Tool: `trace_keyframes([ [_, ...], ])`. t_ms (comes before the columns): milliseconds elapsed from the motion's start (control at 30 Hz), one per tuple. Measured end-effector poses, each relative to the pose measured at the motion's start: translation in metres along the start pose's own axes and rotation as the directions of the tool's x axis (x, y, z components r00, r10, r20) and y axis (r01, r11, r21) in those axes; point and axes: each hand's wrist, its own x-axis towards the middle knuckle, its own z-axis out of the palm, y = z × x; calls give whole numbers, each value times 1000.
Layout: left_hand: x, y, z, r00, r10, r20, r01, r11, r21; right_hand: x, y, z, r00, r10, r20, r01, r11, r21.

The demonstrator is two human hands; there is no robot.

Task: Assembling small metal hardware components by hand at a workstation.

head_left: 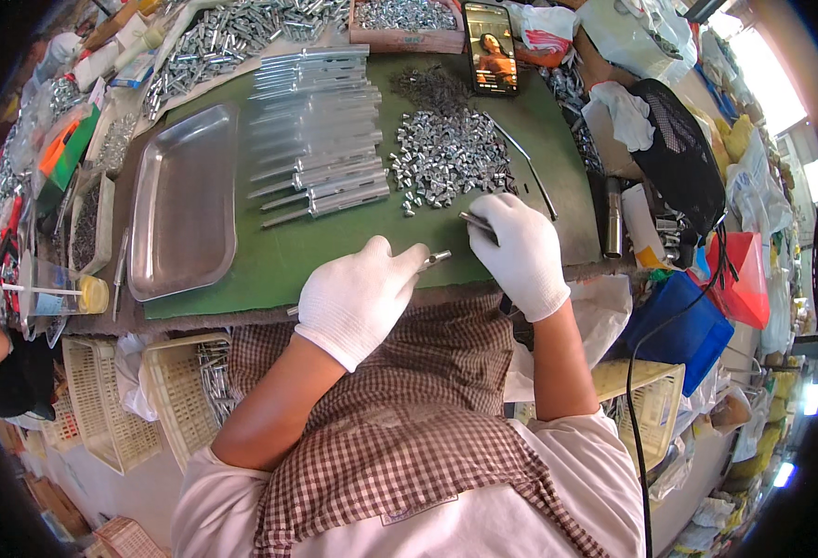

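Note:
My left hand (355,296), in a white knit glove, is closed around a slim metal tube (439,258). The tube's silvery end, with a hole in it, pokes out past the thumb and forefinger. To its right, my gloved right hand (521,249) pinches a short, dark grey metal piece (474,221); its kind is unclear, as the fingers cover part of it. Both hands are over the near edge of the green work mat (218,279), apart from each other. Just beyond the right hand lies a heap of small silvery metal parts (451,153). Several metal rods (349,191) lie in a row farther left.
A shallow steel tray (184,205) sits on the mat's left. Dark small parts (428,88) lie behind the heap, near an upright phone (492,51). A thin dark-handled tool (539,186) lies right. Plastic crates (172,372) and a blue bin (683,325) stand below table height.

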Motion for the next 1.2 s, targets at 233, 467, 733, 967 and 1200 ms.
trace_keyframes([
  [233, 0, -5, 3, 999, 9, -43, -10, 1000, -23, -11, -15, -7, 997, 24, 78, -51, 929, 367],
  [467, 2, -4, 1, 1000, 11, -18, -12, 1000, -22, -19, -31, -3, 998, -24, 58, -5, 891, 454],
  [733, 1, -5, 3, 997, 38, -66, -41, 998, -45, -16, -31, 7, 996, -73, 55, 48, 930, 365],
  [967, -3, -5, 4, 997, 70, -37, -70, 998, 0, -16, -34, 5, 991, 27, 130, -82, 894, 441],
  [1200, -2, -4, 5, 999, 28, 21, -29, 996, 87, -24, -30, 13, 997, -71, 21, 60, 941, 333],
])
